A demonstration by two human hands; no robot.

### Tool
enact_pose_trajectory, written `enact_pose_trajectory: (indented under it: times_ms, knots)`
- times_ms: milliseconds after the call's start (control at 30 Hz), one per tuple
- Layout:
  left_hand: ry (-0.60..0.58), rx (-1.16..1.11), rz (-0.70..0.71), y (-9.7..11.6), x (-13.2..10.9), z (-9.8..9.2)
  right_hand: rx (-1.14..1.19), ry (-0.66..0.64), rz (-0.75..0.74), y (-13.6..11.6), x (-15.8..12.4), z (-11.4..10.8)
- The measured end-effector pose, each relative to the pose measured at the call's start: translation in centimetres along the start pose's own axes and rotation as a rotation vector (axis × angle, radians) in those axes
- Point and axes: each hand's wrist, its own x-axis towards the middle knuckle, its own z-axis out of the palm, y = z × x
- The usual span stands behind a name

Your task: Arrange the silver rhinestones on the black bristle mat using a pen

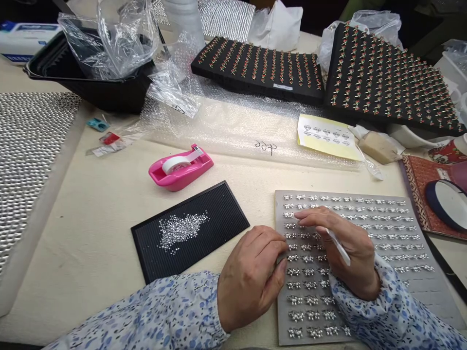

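Cream table (91,233) is carrying the lot. Two black foam pads (233,80) are sitting at the back, bearing rows of red-and-green pieces. Black bin (113,95) at back left is holding clear plastic bags. Bubble wrap (226,116) is lying in front of the left pad, label sheet (324,133) overlapping its right end. Pink tape dispenser (197,170) is standing just behind a ribbed black tray (219,214), which is holding a loose pile of small shiny stones (178,231). Grey board (434,287) is lying right of the tray, bearing silver pieces (314,332) in rows. Left hand (251,274) is resting at the board's left edge, fingers curled together; can't tell whether it's pinching anything. Right hand (348,248) is gripping a white stick (338,247) above the board, fingertips extending over the upper-left pieces. Hands are sitting near each other, not touching.
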Motion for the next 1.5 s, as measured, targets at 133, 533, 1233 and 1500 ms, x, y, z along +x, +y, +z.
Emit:
enact_pose_trajectory:
  times_ms: [133, 533, 1233, 1500]
  knots:
    - [0.003, 0.006, -0.002, 0.12, -0.03, -0.14, -0.032, -0.034, -0.006, 0.05, 0.03, 0.00]
    - [0.009, -0.006, 0.005, 0.20, -0.08, -0.23, -0.019, 0.005, 0.009, -0.03, -0.03, -0.09]
    - [0.000, -0.011, 0.002, 0.12, -0.13, -0.25, -0.045, -0.050, 0.004, -0.09, 0.03, -0.04]
    - [0.011, -0.009, 0.003, 0.20, 0.03, -0.27, -0.030, 0.022, 0.033, 0.00, -0.13, -0.02]
